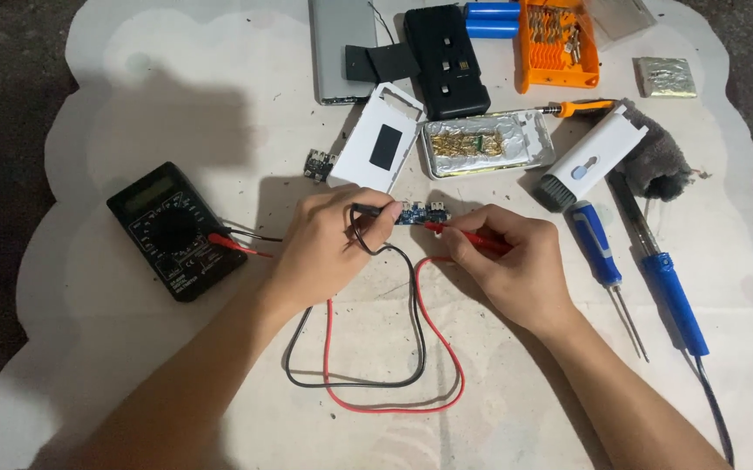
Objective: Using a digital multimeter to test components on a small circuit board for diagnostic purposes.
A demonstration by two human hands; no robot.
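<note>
My left hand (324, 248) pinches a black test probe (368, 210), its tip resting on the left end of a small blue circuit board (420, 212). My right hand (515, 261) grips a red test probe (463, 233) whose tip touches the board's lower edge. The black lead (415, 322) and red lead (446, 348) loop across the white mat toward me. Both leads run back to a black multimeter (174, 231) lying at the left.
A blue screwdriver (601, 261) and a blue soldering iron (668, 287) lie at the right. Behind the board sit a white casing (376, 139), a foil tray of gold parts (476, 145), a white brush tool (589, 157), a black battery case (446, 57) and an orange bit holder (557, 43).
</note>
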